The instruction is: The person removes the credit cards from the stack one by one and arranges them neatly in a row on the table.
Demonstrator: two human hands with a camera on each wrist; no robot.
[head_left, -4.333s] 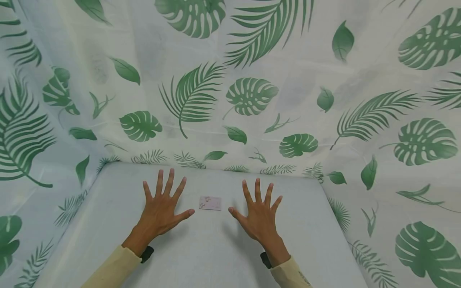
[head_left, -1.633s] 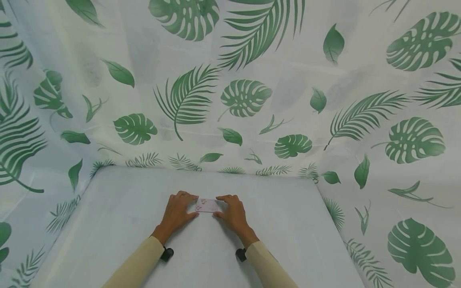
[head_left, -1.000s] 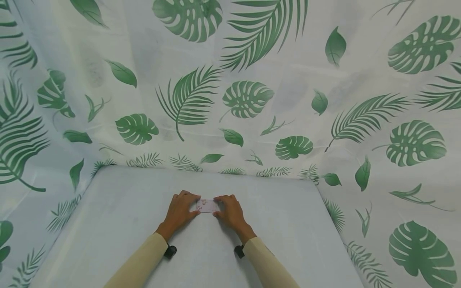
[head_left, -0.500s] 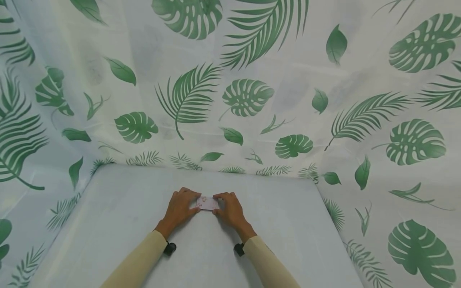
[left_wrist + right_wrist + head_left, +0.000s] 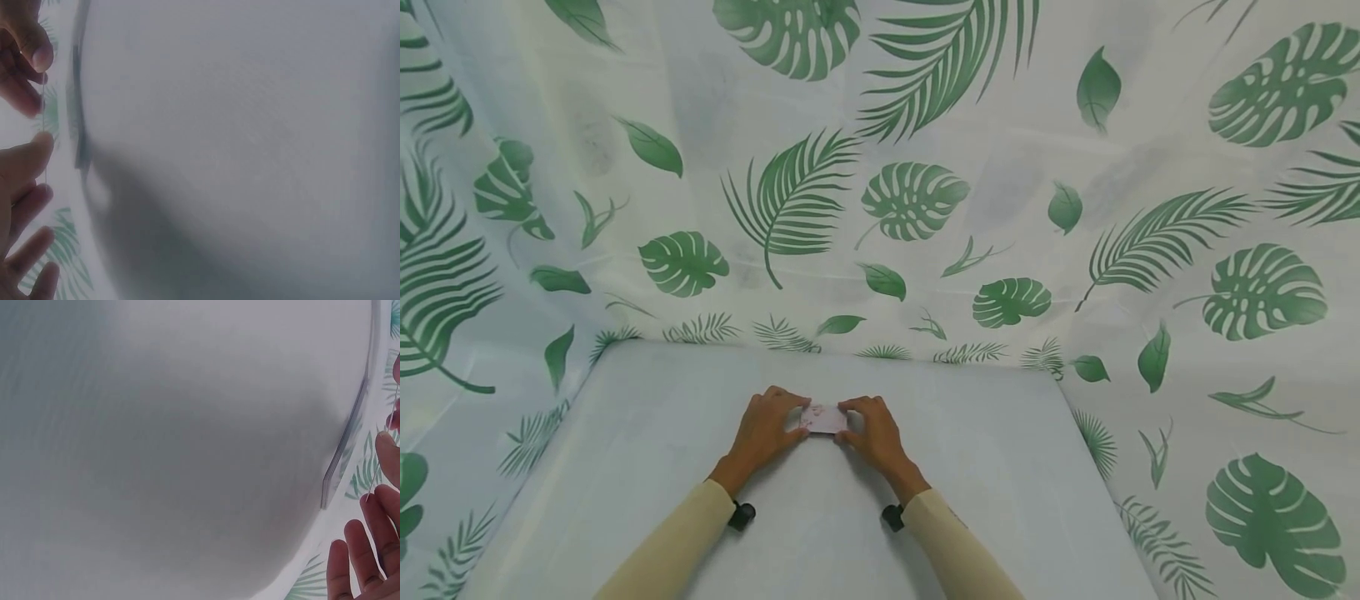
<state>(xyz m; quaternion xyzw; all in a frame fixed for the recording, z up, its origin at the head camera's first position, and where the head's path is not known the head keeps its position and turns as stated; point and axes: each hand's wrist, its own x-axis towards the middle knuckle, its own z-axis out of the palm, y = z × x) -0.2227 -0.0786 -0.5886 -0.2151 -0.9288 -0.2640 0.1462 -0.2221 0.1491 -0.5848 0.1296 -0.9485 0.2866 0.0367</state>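
A small pink card (image 5: pixel 823 419) with a faint pattern sits between my two hands over the middle of the pale grey table (image 5: pixel 647 433). My left hand (image 5: pixel 797 418) pinches the card's left end between thumb and curled fingers. My right hand (image 5: pixel 848 421) pinches its right end the same way. In the left wrist view, the fingers (image 5: pixel 28 50) and thumb hold the card, seen as a thin edge (image 5: pixel 44 119). The right wrist view shows only the fingers (image 5: pixel 387 456) at the frame's right edge. Whether the card touches the table is hard to tell.
A white cloth printed with green leaves (image 5: pixel 917 200) hangs behind the table and drapes down both sides. The table's back edge (image 5: pixel 887 360) lies just beyond my hands. Cream sleeves (image 5: pixel 677 546) cover both forearms, with a dark wrist device (image 5: pixel 741 515) on each.
Both hands went from lying flat and spread beside the card to closing in and pinching its ends. Over the last second they and the card drifted slightly left and away.
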